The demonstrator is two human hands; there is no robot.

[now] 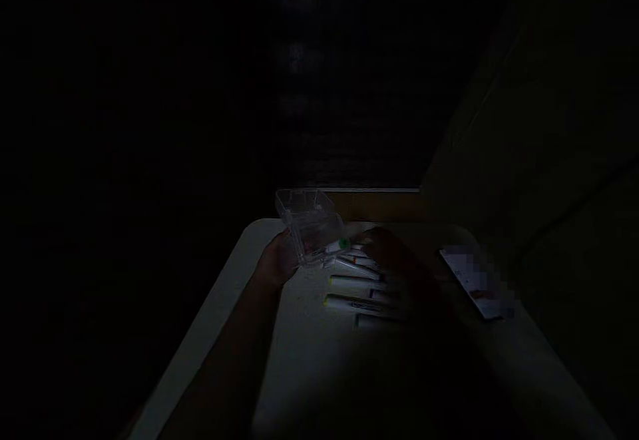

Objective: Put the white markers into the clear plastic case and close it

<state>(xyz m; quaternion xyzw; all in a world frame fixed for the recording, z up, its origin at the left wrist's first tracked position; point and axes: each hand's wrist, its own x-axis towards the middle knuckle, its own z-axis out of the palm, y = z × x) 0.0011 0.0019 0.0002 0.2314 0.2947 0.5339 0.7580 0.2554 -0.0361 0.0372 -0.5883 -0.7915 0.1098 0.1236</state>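
Observation:
My left hand [274, 260] is closed around the near left side of a clear plastic box [314, 223], which it holds tilted over the table. Inside or just behind the box's lower wall shows a marker with a green end [343, 243]. At the far side of a loose row of markers is my right hand [384, 247], its fingers too dark to make out. Several white markers lie across the table below it, among them one with a yellow end [354, 303] and another pale marker [357, 282]. Shadow hides their right ends.
The pale table [299, 360] has rounded far corners. A phone with a lit screen [472, 280] lies near its right edge. A wall [549, 160] rises on the right, and a dark ribbed surface stands beyond the table. The room is very dark.

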